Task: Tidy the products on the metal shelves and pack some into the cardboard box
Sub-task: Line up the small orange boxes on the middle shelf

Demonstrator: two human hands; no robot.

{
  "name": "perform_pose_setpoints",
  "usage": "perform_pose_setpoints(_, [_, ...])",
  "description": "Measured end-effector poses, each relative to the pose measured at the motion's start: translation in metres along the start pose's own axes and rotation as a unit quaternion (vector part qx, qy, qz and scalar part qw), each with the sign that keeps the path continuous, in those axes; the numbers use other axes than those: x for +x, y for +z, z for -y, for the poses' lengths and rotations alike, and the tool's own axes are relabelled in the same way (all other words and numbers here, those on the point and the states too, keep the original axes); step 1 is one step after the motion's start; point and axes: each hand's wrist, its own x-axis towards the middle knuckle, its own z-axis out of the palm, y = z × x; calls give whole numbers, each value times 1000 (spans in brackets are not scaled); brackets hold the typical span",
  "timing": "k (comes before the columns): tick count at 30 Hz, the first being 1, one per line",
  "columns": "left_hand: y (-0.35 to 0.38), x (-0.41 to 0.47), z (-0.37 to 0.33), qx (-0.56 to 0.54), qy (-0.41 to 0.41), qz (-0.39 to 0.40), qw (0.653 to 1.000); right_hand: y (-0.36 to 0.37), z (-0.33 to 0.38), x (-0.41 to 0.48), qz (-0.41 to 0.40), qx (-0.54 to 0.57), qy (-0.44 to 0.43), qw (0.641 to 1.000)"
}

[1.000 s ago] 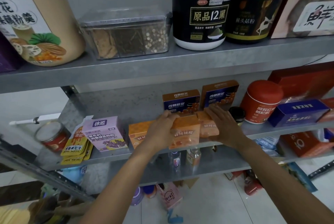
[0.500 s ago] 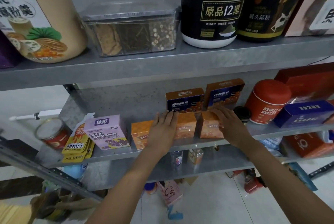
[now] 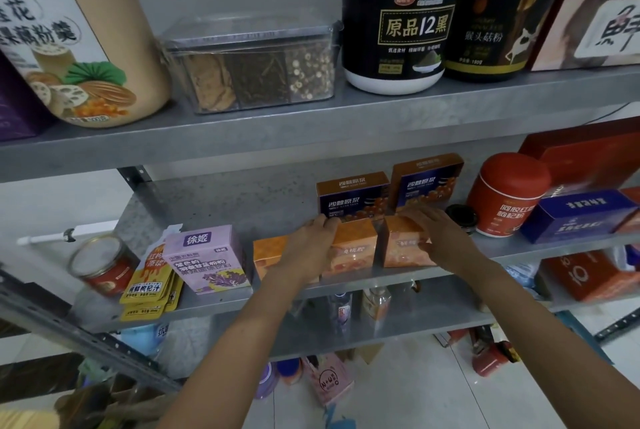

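We're squaring the row on the middle metal shelf [image 3: 460, 272] at centre frame: left hand [image 3: 310, 250] resting flat-fingered on the middle orange box [image 3: 356, 248], right hand [image 3: 441, 238] gripping the right orange box [image 3: 398, 245], row axis running left-right between them.

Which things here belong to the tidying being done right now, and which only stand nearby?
In the job:
left hand on the middle orange box
right hand holding the right orange box
left orange box

Only nearby:
purple carton
yellow sachets
red tin can
red jar
black tub
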Motion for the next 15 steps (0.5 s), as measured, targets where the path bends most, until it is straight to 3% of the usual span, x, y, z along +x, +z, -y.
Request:
perform_pose_setpoints(5, [-9, 0, -5, -11, -5, 18, 1000, -7, -11, -1, -26, 66, -21, 997])
perform_pose_setpoints(10, [-17, -9, -21, -104, 13, -70, 992, -27, -5, -25, -57, 149, -56, 986])
perform_pose_setpoints(15, [-16, -17, -58, -293, 54, -29, 954, -69, 19, -43, 82, 273, 12, 958])
